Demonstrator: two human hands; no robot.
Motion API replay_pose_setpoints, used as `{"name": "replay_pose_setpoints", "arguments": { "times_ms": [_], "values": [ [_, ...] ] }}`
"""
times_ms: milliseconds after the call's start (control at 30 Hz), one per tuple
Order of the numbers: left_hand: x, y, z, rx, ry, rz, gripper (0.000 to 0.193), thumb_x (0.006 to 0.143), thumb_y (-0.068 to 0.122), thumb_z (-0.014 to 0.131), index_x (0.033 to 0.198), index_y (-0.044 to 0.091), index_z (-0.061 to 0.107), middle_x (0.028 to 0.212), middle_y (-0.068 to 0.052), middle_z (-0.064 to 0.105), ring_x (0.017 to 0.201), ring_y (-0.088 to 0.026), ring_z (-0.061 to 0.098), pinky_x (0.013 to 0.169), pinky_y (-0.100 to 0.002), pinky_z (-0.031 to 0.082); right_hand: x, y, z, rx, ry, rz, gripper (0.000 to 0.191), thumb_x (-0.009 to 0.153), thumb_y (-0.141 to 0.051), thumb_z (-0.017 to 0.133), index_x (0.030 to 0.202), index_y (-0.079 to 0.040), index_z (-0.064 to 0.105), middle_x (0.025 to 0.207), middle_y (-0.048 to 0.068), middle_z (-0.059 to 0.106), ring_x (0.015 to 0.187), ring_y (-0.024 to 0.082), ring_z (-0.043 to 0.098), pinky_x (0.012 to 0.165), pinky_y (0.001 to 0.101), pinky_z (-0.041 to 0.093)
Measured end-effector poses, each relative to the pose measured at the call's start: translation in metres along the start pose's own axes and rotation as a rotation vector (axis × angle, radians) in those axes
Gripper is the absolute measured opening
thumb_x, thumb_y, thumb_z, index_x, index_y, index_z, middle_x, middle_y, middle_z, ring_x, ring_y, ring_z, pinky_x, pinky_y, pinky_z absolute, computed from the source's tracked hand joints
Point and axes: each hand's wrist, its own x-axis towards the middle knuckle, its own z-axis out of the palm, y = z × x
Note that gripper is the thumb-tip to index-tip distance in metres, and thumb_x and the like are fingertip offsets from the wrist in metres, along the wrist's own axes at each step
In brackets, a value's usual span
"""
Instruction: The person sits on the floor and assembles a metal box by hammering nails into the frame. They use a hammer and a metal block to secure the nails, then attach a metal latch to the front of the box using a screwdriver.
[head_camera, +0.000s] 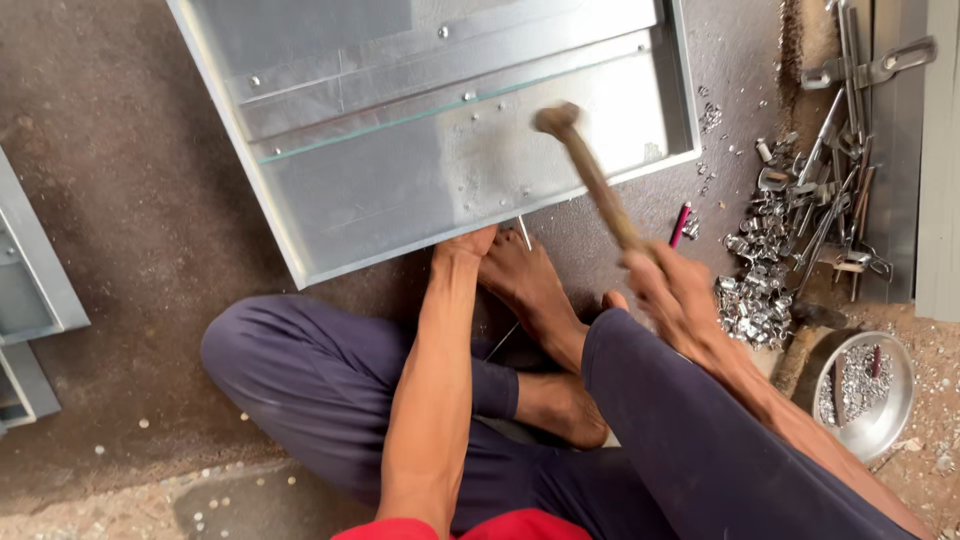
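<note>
Down on the rough brown floor (130, 200) I sit with my legs folded, in dark blue trousers, with my bare foot (530, 285) pushed up near the edge of a big grey metal frame (420, 180). It lies flat on the floor in front of me, and it has small rivets in rows and a thin pane of glass set in it. My right hand (672, 290) is shut tight round the wooden handle of a hammer (590, 175). Its head is up over the lower right part of the metal frame, and it looks blurry. My left hand (462, 245) reaches down to the near edge of the frame, just beside my foot. I cannot tell if its fingers are open or closed, as they are tucked under that edge. A thin metal rod (524, 232) sticks out there too, close to my toes. On my right is a heap of small shiny metal bits (755, 290), with long metal strips (835, 170) piled by it. A red pen (680, 224) lies between the frame and the heap. A round steel bowl (895, 410) with little bits in it sits near my right knee. More grey frame pieces (30, 290) lie far off to my left.
</note>
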Motion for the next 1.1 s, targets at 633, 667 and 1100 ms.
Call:
{"name": "replay_pose_setpoints", "arguments": {
  "times_ms": [633,667,1100],
  "values": [
    [0.002,0.005,0.001,0.023,0.004,-0.020,0.048,0.100,0.040,0.052,0.134,0.006,0.058,0.139,-0.011,0.061,0.130,-0.031,0.055,0.112,-0.048,0.045,0.041,-0.019,0.009,0.194,0.160,-0.593,0.067,0.105,-0.068,0.032,0.078,-0.009,0.047,0.061,0.000,0.044,0.050,0.005,0.038,0.039,0.0255,0.029],
    [0.001,0.006,0.001,0.022,0.008,-0.024,0.048,0.100,0.040,0.053,0.134,0.006,0.058,0.139,-0.011,0.061,0.129,-0.031,0.055,0.112,-0.048,0.045,0.039,-0.015,0.008,0.345,0.187,-0.687,0.064,0.103,-0.069,0.036,0.080,-0.009,0.043,0.061,-0.002,0.041,0.050,0.003,0.036,0.041,0.0233,0.028],
    [0.002,0.012,0.007,0.070,0.006,-0.077,0.046,0.099,0.039,0.056,0.131,0.006,0.060,0.136,-0.011,0.062,0.127,-0.030,0.056,0.111,-0.047,0.046,0.041,0.017,0.020,-0.025,-0.092,-0.445,0.037,0.113,-0.035,0.046,0.119,-0.005,0.068,0.097,-0.001,0.062,0.082,0.011,0.059,0.063,0.0266,0.052]
  ]
}}
